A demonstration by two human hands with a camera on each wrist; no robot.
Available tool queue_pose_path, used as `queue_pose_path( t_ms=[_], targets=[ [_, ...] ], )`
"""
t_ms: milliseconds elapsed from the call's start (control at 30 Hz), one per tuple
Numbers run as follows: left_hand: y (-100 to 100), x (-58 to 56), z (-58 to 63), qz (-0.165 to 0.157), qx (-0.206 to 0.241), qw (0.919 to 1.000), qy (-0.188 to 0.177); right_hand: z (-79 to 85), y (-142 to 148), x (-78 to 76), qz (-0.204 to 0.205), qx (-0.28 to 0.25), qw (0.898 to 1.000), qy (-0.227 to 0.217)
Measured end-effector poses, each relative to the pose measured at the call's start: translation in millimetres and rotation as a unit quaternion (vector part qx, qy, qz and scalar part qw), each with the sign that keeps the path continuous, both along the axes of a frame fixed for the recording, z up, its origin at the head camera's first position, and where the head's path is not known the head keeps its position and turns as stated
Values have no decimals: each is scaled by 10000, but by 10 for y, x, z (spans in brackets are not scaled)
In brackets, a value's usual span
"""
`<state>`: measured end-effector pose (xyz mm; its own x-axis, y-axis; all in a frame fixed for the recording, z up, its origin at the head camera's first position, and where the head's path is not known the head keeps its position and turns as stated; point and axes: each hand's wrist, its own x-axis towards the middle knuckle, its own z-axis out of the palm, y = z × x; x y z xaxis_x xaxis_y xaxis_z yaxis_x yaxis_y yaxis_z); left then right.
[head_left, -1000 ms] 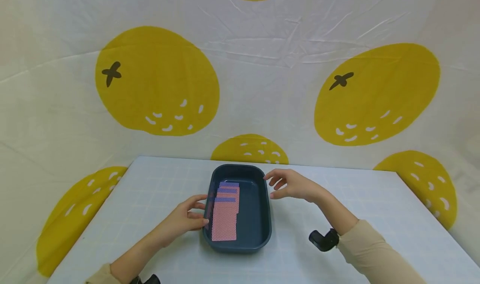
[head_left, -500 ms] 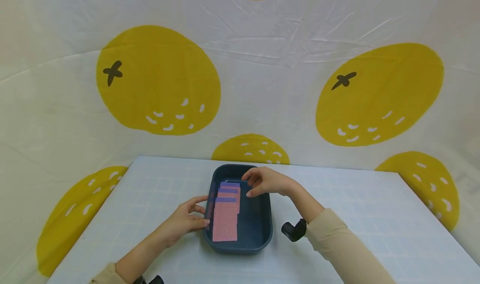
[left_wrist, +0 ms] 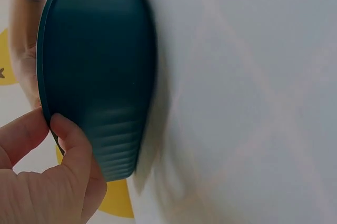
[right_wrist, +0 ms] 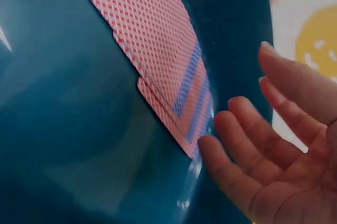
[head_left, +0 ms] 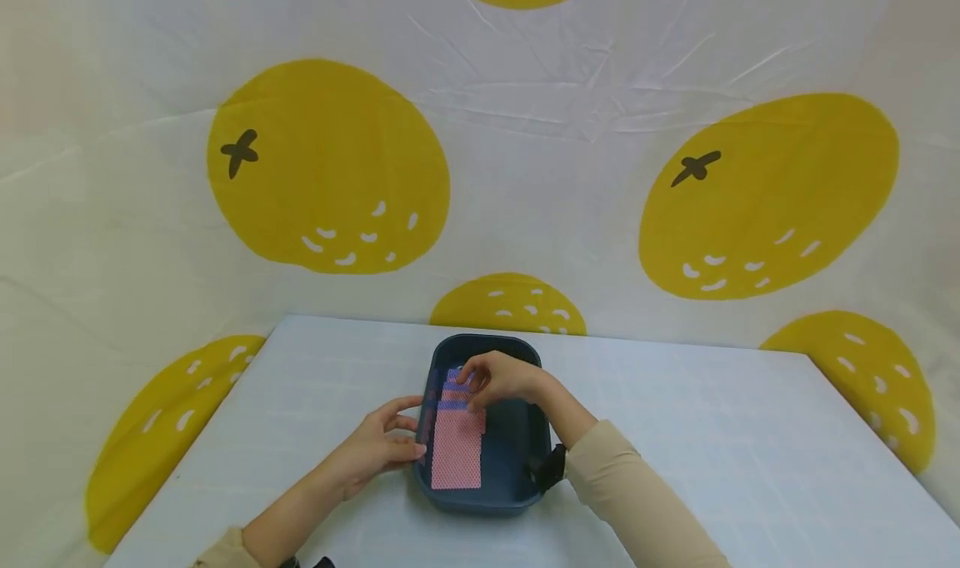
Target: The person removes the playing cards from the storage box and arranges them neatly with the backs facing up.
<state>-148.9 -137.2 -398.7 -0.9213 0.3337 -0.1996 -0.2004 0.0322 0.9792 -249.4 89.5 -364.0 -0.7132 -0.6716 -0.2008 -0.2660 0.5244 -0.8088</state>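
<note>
A dark blue tray [head_left: 480,501] sits mid-table, holding a stack of red-patterned cards [head_left: 456,450] fanned lengthwise along its left side. My left hand [head_left: 408,426] pinches the tray's left rim, thumb on the outer wall [left_wrist: 100,77] and fingers [left_wrist: 66,134] at the edge. My right hand [head_left: 472,389] reaches into the tray over the far end of the cards. Seen from the right wrist, its fingers [right_wrist: 247,150] are spread and relaxed, with one fingertip touching the corner of the cards [right_wrist: 152,40] by the tray's inner wall [right_wrist: 79,129].
The light blue gridded table [head_left: 712,435] extends on both sides of the tray. A white cloth printed with large yellow fruits [head_left: 330,168] hangs close behind the table's far edge. A black wrist camera [head_left: 547,466] hovers over the tray's right rim.
My right hand has moved left, from the tray's far right rim into the tray and onto the far end of the cards. The left hand has stayed on the left rim.
</note>
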Motion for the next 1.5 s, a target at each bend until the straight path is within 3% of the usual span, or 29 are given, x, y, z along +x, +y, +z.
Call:
queue_pose_path(
  t_ms=[300, 467, 700, 967, 1233, 1500],
  targets=[
    [13, -45, -30, 52, 197, 9997, -157, -170, -188, 45, 107, 1276, 9911, 367],
    [19, -51, -24, 17, 257, 9995, -186, -231, -285, 99, 45, 1905, 9808, 412],
    [38, -54, -12, 127, 229, 9993, -273, -283, -373, 137, 25, 2599, 9606, 980],
    [28, -53, -19, 87, 261, 9993, -254, -299, -385, 135, -57, 2331, 9668, 1050],
    [47, -37, -10, 171, 266, 9991, -278, -302, -323, 103, -343, 1271, 9889, 692],
    [44, -36, -17, 82, 343, 9991, -249, -280, -232, 54, -633, 522, 9964, 208]
  ],
)
